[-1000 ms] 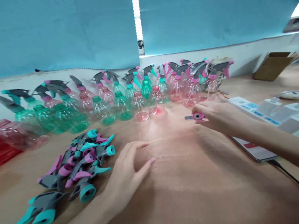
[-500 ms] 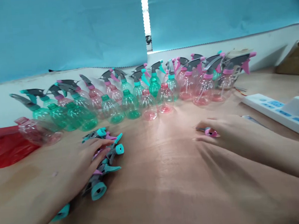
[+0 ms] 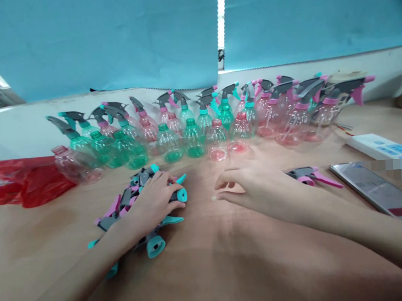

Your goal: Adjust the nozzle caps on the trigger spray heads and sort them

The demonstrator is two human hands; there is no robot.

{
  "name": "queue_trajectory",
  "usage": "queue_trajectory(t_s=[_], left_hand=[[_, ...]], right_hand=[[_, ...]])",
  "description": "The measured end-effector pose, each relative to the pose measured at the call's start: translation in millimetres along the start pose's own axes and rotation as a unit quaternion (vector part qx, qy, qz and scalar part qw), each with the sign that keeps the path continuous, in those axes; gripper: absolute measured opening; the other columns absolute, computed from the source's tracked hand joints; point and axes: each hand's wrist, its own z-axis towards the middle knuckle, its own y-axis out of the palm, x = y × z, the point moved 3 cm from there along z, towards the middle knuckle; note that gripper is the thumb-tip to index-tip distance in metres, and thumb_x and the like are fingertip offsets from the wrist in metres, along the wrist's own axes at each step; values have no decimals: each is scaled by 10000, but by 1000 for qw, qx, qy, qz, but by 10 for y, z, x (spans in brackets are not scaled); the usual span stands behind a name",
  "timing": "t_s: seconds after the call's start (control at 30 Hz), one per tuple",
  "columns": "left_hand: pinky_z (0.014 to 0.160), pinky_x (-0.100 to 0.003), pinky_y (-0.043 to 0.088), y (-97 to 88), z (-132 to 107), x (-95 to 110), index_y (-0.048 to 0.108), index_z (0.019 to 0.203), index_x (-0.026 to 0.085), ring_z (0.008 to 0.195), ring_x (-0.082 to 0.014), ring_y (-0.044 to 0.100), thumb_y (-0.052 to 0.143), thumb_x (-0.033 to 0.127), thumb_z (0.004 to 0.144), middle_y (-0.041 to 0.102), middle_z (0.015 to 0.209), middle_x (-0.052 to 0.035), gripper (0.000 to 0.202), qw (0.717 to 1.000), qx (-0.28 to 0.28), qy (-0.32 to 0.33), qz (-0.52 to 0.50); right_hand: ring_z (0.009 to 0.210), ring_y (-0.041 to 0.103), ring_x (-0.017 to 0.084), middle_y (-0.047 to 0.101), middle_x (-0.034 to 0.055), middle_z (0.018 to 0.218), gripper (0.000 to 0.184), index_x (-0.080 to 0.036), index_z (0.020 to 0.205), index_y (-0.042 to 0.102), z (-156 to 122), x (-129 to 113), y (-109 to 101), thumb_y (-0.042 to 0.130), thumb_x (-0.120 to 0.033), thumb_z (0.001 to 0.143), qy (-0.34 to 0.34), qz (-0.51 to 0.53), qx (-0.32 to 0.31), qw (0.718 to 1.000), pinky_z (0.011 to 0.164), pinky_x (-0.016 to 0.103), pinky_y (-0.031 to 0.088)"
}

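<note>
left hand (image 3: 152, 195) at spray heads (image 3: 124, 198), fingers bent round teal head (image 3: 181, 195), can't tell if gripped; right hand (image 3: 254, 183) empty, fingers half open, near pink head (image 3: 305, 175), phone (image 3: 375, 186).

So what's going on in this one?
A person's left hand is on a pile of grey, teal and pink plastic spray heads, fingers and thumb at one with a round teal collar; how firmly is unclear. The right hand is half open, with nothing visible in it. Behind, translucent green and pink plastic bottles line the wooden-toned table, some topped with spray heads, others open-necked.
</note>
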Motion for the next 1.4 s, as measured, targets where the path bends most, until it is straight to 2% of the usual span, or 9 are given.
queue_trajectory(t_s=[0.17,0.4,0.5,0.67,0.8,0.93,1.1,1.27,1.4], left_hand=[[899,-395,412,-113,-215,226,599,1120,230,1031,-239,506,598,314,868,611,1091,-48,266,988,120,30,-94],[774,-332,435,-111,-463,541,570,1132,197,872,-203,501,641,217,841,640,930,-32,300,956,225,47,-185],[770,-330,418,-46,-482,585,587,1071,203,876,-199,499,681,211,813,625,916,-23,275,949,207,49,-233],[737,-312,435,13,-492,642,651,894,203,866,-188,534,610,217,866,599,931,-39,52,940,155,53,-299],[699,-285,461,39,-497,658,665,788,195,828,-171,551,550,295,906,591,916,-49,193,922,158,72,-347],[662,-269,450,77,-527,649,652,864,189,768,-154,533,525,335,919,580,859,-39,201,916,186,72,-347],[654,-269,420,77,-555,679,682,857,228,743,-151,510,522,341,919,561,811,-22,205,927,177,55,-326],[627,-269,416,94,-555,672,686,963,251,730,-149,505,508,366,923,561,795,-21,216,928,180,47,-322],[622,-284,426,144,-555,634,607,1175,271,721,-156,513,519,364,919,569,801,-26,285,928,192,47,-315]], right_hand=[[720,587,132,690,10,819,132,-190,821,685,131,-96,45,561,-172,861,-58,45,23,997,618,250,381],[703,529,114,616,-18,765,95,-175,790,628,75,-265,101,587,-200,871,-122,57,11,991,568,241,336],[718,521,115,593,-19,788,95,-180,793,607,34,-284,105,568,-149,874,-142,49,-34,988,560,250,324],[593,457,97,523,-37,750,198,-184,754,533,-24,-329,69,566,10,772,-164,14,-105,981,479,254,256],[556,419,93,517,-36,720,257,-179,703,518,-33,-436,27,537,76,687,-198,14,-91,976,462,248,244],[615,470,115,565,-11,747,229,-167,726,546,-45,-480,53,530,60,699,-215,20,-92,972,490,253,279],[624,479,99,537,-37,730,193,-194,760,530,-67,-381,121,518,-3,787,-141,113,-101,978,520,224,314],[568,456,47,518,-77,664,227,-186,705,487,-56,-347,152,495,40,726,-83,225,-62,969,504,164,307],[521,428,28,497,-95,597,228,-172,641,477,-43,-342,201,547,43,668,-47,277,-35,959,481,148,294]])
